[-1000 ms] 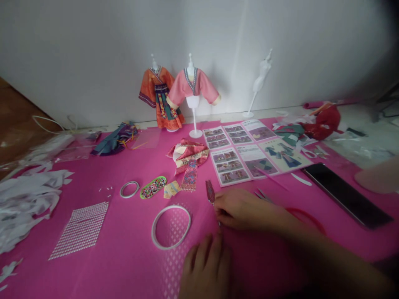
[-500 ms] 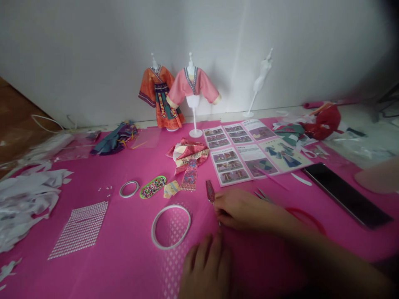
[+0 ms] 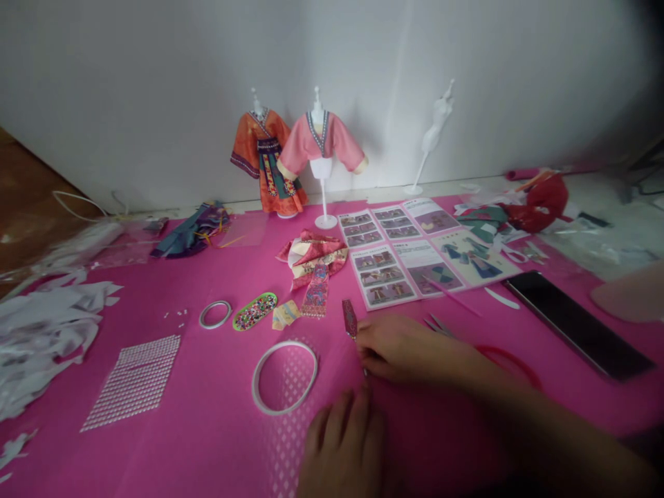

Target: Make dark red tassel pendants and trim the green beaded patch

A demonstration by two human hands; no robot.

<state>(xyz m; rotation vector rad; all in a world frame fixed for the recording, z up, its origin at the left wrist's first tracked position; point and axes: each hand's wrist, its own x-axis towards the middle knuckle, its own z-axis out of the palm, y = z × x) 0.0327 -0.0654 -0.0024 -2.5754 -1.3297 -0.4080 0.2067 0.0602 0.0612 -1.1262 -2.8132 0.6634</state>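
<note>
Both unmoved: right hand (image 3: 391, 348) pinching red patterned strip (image 3: 349, 318), left hand (image 3: 342, 443) resting unclenched

Red strip (image 3: 349, 318): was dark, patterned, narrowing at its near end
Strip's lie: stretched flat, far to near, just right of centre

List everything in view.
strip: 1, patterned red, centre
mannequins: 3, white, back
garments: 2, orange and pink, on mannequins
fabric clumps: 3, multicoloured, back half
printed sheets: count unclear, white-purple, centre right
phone: 1, black, right
rings: 2, whitish, centre left
bead tray: 1, green, centre left
gem sheet: 1, silver, left
scraps: many, white, left
stick: 1, pink, right
patch: 1, yellow, centre
cloth: 1, pink, underneath
left hand: 1, bare, front
right hand: 1, bare, at strip
</note>
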